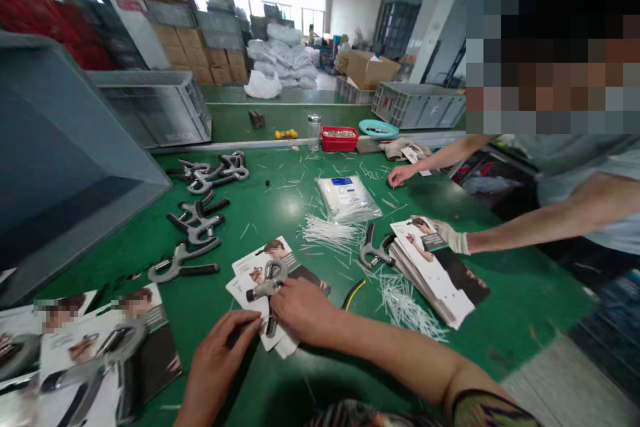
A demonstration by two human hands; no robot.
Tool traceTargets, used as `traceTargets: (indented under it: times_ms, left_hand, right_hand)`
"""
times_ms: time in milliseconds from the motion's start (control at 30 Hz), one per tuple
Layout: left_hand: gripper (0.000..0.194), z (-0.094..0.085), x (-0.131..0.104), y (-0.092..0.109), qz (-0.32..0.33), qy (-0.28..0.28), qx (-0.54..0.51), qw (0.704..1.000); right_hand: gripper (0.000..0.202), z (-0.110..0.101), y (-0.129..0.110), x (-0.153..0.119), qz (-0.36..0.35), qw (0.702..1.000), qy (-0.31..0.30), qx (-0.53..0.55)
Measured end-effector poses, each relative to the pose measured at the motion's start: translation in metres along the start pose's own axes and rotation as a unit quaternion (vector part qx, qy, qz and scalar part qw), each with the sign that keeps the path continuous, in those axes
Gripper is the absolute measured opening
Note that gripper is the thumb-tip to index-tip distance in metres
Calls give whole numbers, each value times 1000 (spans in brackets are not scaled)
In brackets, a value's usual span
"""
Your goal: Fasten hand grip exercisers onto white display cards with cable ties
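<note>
In the head view, a grey and black hand grip (274, 275) lies on printed cards (245, 280) at the front middle of the green table (270, 213). My right hand (303, 310) is closed on the hand grip's right side. My left hand (223, 353) is at the cards' lower left edge, thumb and index finger pinched together; whatever is between them is too small to name. White plastic ties (333, 230) lie in a heap beyond the cards, beside a clear bag of ties (347, 197). Several more hand grips (200, 220) lie at the left.
Cards with hand grips (145, 347) lie at the front left, below a tilted grey bin (75, 147). At the right, a person's gloved hand (450, 237) touches a card stack (425, 273); their bare hand (401, 175) rests farther back. A red box (340, 140) stands behind.
</note>
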State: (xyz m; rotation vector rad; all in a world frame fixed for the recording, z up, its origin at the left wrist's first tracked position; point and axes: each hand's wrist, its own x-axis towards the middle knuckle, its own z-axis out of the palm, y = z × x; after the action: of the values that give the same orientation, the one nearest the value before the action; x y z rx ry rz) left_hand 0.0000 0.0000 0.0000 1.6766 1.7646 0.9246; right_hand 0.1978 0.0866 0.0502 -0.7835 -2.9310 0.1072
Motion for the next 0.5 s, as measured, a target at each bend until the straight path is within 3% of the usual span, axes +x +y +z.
traceTargets:
  times_ms: [167,500]
  left_hand:
    - [27,0,2,15,53,2,-1,999]
    - [23,-1,3,13,127,10,6,992]
  right_hand:
    - [9,-2,-7,3,-7,1000,-2,3]
    - [14,2,-5,5,-14,1000,16,-5]
